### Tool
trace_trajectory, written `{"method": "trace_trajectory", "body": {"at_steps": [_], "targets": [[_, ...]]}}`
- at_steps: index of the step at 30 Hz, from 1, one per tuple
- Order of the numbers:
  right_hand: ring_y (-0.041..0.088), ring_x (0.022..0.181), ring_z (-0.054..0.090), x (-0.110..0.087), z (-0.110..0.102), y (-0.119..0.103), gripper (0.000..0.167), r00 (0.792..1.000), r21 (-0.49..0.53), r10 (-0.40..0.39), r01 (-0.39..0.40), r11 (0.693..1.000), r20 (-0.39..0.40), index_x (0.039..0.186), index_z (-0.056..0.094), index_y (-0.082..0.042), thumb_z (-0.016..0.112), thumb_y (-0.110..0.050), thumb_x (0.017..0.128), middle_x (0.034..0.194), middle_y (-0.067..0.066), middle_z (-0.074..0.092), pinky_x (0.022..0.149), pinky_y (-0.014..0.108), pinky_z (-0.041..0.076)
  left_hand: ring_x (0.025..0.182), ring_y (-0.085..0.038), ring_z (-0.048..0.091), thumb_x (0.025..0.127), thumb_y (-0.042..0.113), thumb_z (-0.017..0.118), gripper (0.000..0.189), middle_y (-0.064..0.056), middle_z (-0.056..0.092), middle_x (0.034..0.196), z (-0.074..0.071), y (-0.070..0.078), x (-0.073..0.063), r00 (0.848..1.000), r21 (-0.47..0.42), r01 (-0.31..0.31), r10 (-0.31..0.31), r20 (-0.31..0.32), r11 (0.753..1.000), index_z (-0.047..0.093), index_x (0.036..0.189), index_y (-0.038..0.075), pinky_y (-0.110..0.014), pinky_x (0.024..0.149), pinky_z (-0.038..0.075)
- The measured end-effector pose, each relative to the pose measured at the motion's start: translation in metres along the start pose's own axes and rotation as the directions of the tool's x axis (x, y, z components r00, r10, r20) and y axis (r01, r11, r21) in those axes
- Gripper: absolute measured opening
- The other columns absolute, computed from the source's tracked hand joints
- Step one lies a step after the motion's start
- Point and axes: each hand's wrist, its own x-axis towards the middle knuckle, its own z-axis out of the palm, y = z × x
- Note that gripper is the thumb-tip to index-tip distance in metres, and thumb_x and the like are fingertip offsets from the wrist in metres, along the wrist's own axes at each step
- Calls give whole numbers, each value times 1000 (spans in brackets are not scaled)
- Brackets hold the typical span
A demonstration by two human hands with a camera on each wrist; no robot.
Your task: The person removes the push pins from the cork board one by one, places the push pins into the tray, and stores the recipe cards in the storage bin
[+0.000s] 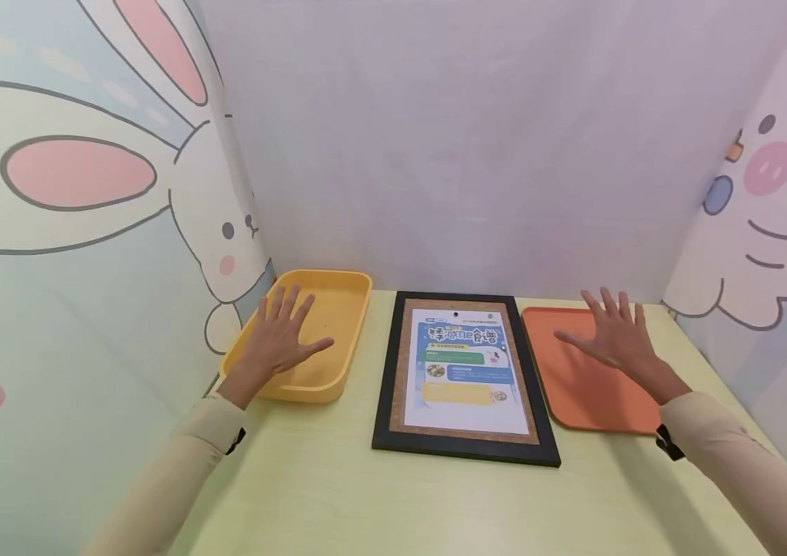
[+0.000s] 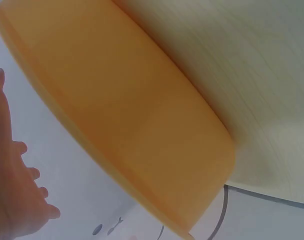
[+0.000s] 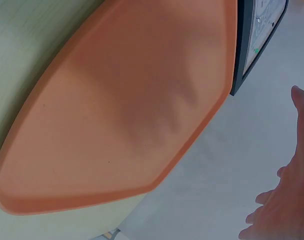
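Note:
My left hand [image 1: 280,337] is held above the yellow bin [image 1: 320,392], fingers spread and holding nothing. In the left wrist view that hand [image 2: 17,185] shows at the left edge, apart from the bin's wall [image 2: 127,95]. Over the flat orange tray [image 1: 567,386] my right hand [image 1: 615,337] hovers with its fingers spread too. The right wrist view has this hand [image 3: 287,195] at the right edge, and its shadow falls on the tray [image 3: 92,135]. Between the hands lies a black-framed board [image 1: 466,449] with a printed sheet [image 1: 469,417] on it.
Everything rests on a pale wooden-looking table [image 1: 310,479]. A plain light curtain [image 1: 469,139] hangs behind it. Cartoon-printed panels stand at both sides, a rabbit [image 1: 212,201] on the left and a pink-cheeked figure [image 1: 754,247] on the right.

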Motion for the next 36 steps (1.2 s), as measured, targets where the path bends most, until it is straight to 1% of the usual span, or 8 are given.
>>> {"method": "trace_trajectory", "body": {"at_steps": [3, 7, 11, 16, 20, 27, 36], "targets": [[67, 146, 9, 3, 1, -5, 109, 1000, 9, 2, -1, 1000, -5, 163, 24, -3, 70, -66, 87, 161, 40, 17, 112, 81, 3, 155, -48, 13, 88, 79, 57, 104, -23, 21, 169, 0, 4, 1, 1000, -7, -8, 8, -16, 1000, 33, 164, 11, -71, 120, 14], [67, 145, 11, 5, 2, -10, 108, 1000, 25, 6, -6, 1000, 1, 161, 27, -1, 71, -65, 87, 160, 41, 18, 113, 80, 4, 156, -48, 12, 89, 79, 55, 104, -23, 21, 169, 0, 8, 4, 1000, -7, -11, 10, -17, 1000, 32, 164, 11, -71, 120, 13], [68, 145, 13, 7, 3, -13, 106, 1000, 35, 8, -8, 999, 5, 160, 29, 1, 71, -65, 88, 159, 43, 18, 115, 78, 7, 157, -46, 10, 89, 80, 54, 104, -22, 20, 170, 0, 14, 7, 1000, -4, -6, 6, -5, 1000, 31, 165, 13, -70, 121, 12], [67, 145, 15, 9, 5, -16, 106, 1000, 37, -5, 5, 999, -1, 159, 30, 3, 71, -64, 88, 159, 44, 20, 115, 77, 14, 159, -43, 3, 89, 82, 50, 105, -19, 13, 172, 1, 19, 9, 1000, -19, 6, -6, 30, 1000, 26, 166, 15, -68, 122, 8], [65, 145, 18, 10, 5, -18, 105, 1000, 26, -18, 18, 1000, -8, 158, 31, 4, 73, -61, 88, 159, 43, 22, 115, 76, 16, 159, -42, 1, 90, 81, 51, 104, -19, 11, 173, 2, 22, 10, 999, -36, 5, -3, 39, 999, 26, 166, 15, -67, 123, 6], [62, 146, 20, 15, 5, -23, 105, 999, 26, -34, 34, 999, -6, 158, 30, 7, 74, -59, 89, 158, 43, 24, 116, 74, 18, 158, -43, 9, 90, 79, 52, 102, -19, 15, 172, 5, 30, 13, 1000, -38, -17, 18, 25, 999, 27, 166, 15, -67, 123, 8], [61, 146, 21, 19, 7, -31, 105, 999, 50, -37, 35, 998, 31, 159, 27, 7, 72, -59, 91, 159, 42, 24, 114, 75, 20, 157, -44, 12, 89, 77, 56, 102, -21, 21, 170, 9, 39, 16, 999, -59, -41, 41, -3, 997, 31, 165, 14, -67, 122, 9]]}}
